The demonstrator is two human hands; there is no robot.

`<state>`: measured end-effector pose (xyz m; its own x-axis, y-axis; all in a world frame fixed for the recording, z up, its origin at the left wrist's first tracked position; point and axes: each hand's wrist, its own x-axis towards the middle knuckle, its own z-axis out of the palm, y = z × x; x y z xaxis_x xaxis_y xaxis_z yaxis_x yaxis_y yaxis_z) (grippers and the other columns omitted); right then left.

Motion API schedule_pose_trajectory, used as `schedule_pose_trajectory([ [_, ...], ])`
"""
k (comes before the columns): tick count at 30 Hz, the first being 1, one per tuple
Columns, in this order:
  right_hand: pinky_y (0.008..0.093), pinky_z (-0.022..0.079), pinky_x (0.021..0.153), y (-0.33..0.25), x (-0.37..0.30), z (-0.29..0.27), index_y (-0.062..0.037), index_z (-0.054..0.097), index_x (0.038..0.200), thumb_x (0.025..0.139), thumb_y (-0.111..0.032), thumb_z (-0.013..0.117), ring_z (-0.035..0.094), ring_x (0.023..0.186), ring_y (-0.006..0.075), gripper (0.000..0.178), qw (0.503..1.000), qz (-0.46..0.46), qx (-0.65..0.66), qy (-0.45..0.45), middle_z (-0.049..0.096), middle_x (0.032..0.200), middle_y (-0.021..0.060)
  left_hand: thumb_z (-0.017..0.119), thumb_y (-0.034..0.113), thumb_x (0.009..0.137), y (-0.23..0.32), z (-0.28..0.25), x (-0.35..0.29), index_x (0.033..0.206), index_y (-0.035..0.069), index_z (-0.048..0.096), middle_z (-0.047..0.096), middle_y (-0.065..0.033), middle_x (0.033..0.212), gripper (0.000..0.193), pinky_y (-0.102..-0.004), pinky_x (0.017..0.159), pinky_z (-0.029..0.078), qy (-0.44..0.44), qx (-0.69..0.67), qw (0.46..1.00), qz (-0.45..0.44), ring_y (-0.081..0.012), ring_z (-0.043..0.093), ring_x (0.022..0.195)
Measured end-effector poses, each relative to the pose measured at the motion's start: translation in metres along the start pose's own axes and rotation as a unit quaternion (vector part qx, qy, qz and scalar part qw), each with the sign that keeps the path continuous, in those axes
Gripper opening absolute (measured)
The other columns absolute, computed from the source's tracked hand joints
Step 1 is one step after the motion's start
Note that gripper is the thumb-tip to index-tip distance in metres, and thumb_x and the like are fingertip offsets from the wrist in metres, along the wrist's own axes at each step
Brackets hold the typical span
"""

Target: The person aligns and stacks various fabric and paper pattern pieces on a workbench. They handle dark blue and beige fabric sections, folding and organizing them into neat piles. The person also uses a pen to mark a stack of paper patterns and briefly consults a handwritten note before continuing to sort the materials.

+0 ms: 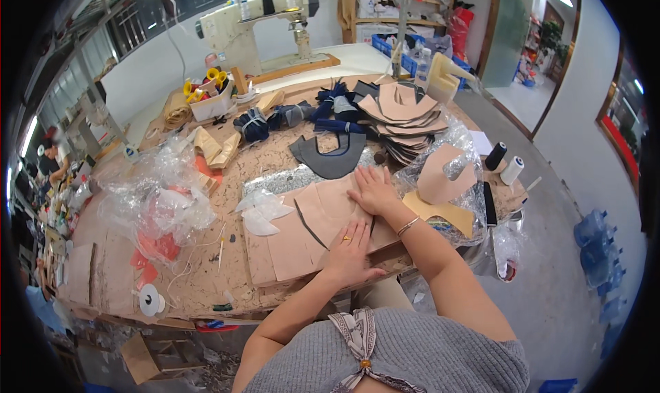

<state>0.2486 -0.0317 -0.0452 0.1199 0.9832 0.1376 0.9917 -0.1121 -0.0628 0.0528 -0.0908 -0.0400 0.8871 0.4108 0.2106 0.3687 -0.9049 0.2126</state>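
Note:
Both of my hands lie on flat beige leather-like pieces [323, 207] spread over a board at the table's front. My left hand [349, 254], with a ring, rests flat at the near edge, fingers stretched out. Farther off and to the right, my right hand [375, 192] presses flat with its fingers spread. A dark curved edge runs between the beige pieces left of my hands. Thin white translucent scraps [264, 211] lie at their left end. Just beyond my right hand sits a dark grey U-shaped piece [331, 156]. Neither hand grips anything.
A stack of beige and dark cut pieces [405, 118] stands at the far right, near navy bundles [251, 123]. Thread spools [511, 171] stand on the right edge. Crumpled clear plastic [158, 193] covers the left side. A sewing machine [258, 32] stands behind.

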Motion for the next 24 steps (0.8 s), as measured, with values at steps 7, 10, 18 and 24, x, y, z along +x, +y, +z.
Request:
schedule_pose_trajectory([
  [7,0.0493,0.016,0.113,-0.098,-0.076,-0.017,0.0016,0.028,0.143,0.093,-0.058,0.033,0.021,0.141,0.0316,0.077,0.950,-0.275,0.063,-0.134,0.025,0.150,0.0196,0.062,0.062,0.074,0.007,0.022,-0.031,0.140,-0.003,0.032,0.036,-0.0252,0.141,0.097,-0.0436,0.112,0.021,0.027,-0.024,0.999,0.013,-0.0389,0.032,0.133],
  [10,0.0491,0.014,0.114,-0.098,-0.056,-0.017,0.0032,0.028,0.142,0.093,-0.059,0.033,0.021,0.141,0.0315,0.080,0.957,-0.255,0.082,-0.115,0.024,0.151,0.0199,0.066,0.057,0.072,0.013,-0.004,-0.030,0.136,-0.001,0.038,0.039,-0.0242,0.139,0.091,-0.0442,0.112,0.021,-0.167,-0.183,0.967,-0.065,-0.0380,0.033,0.132],
  [18,0.0534,0.007,0.113,-0.131,0.043,0.014,0.0009,0.027,0.144,0.090,-0.065,0.032,0.017,0.142,0.0337,0.085,0.987,-0.134,0.027,-0.084,0.021,0.153,0.0160,0.071,0.049,0.070,0.006,0.010,-0.032,0.127,-0.002,0.048,0.046,-0.0210,0.133,0.080,-0.0456,0.110,0.026,0.059,-0.047,0.997,0.023,-0.0373,0.038,0.129],
  [24,0.0554,0.009,0.112,-0.093,0.002,-0.024,-0.0033,0.026,0.144,0.089,-0.057,0.047,0.014,0.142,0.0351,0.080,0.932,-0.240,0.192,-0.194,0.020,0.152,0.0192,0.067,0.027,0.080,-0.017,0.008,-0.055,0.118,0.003,0.058,0.059,-0.0142,0.118,0.047,-0.0420,0.092,0.045,0.143,-0.043,0.987,0.059,-0.0315,0.056,0.111],
])
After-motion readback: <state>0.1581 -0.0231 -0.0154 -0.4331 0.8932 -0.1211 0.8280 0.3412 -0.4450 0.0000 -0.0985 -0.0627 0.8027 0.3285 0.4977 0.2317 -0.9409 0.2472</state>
